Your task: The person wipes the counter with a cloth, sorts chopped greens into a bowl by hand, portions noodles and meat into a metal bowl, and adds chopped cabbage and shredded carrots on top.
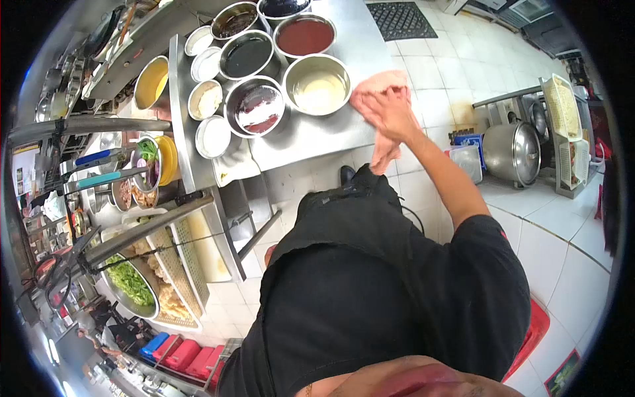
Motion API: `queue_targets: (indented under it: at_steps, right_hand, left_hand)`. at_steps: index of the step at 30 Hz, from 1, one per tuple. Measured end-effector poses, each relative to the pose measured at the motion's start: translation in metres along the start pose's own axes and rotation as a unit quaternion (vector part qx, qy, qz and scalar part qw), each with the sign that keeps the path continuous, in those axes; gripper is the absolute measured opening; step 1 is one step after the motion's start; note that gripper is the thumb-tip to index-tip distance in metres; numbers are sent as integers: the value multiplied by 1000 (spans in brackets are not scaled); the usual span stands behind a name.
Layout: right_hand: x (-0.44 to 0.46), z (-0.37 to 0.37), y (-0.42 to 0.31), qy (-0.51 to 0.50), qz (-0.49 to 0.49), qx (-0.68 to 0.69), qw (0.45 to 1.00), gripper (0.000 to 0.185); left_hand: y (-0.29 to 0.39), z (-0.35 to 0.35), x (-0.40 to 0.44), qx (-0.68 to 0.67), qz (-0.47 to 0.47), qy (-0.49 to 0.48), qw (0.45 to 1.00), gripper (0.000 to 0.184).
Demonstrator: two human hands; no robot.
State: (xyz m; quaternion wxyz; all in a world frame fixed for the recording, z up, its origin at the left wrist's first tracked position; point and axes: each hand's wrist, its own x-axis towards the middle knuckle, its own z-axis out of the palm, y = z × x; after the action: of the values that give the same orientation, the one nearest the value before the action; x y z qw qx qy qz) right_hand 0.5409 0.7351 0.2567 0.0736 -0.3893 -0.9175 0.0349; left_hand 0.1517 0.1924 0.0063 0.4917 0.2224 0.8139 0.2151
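Lays the right hand point(390, 114) over the pink cloth point(383, 152) at the edge of the worktop point(331, 137), just to the right of the pale-liquid bowl point(318, 89). Has the grip fairly wide, fingers extended across the fabric, with part of it hanging past the edge. Cannot tell the grip of the left hand, out of sight. Bears, above the pale-liquid bowl, the red-sauce bowl point(305, 37); to its left, the dark-red-liquid bowl point(256, 109); to its upper left, the black-liquid bowl point(247, 57); farther left, small bowls point(213, 137) with whitish contents.
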Motion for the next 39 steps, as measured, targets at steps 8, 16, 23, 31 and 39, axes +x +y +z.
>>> queue_targets:
  at_steps: [8,16,23,31,39]
  right_hand:
    - [49,35,43,26,14,45,999,41]
    - [192,46,128,26,-62,84,994,38]
    - [299,64,180,46,-65,51,996,42]
    - [347,-17,173,-19,76,114,990,50]
    - [343,92,248,70,429,220,873,56]
  left_hand:
    - [17,15,34,-63,-21,7,998,24]
    - [70,44,13,-182,-80,70,978,22]
    - [163,76,-24,-194,-47,86,976,20]
    - [221,89,-65,-153,-111,136,973,28]
    - [71,116,-67,-274,-119,154,942,24]
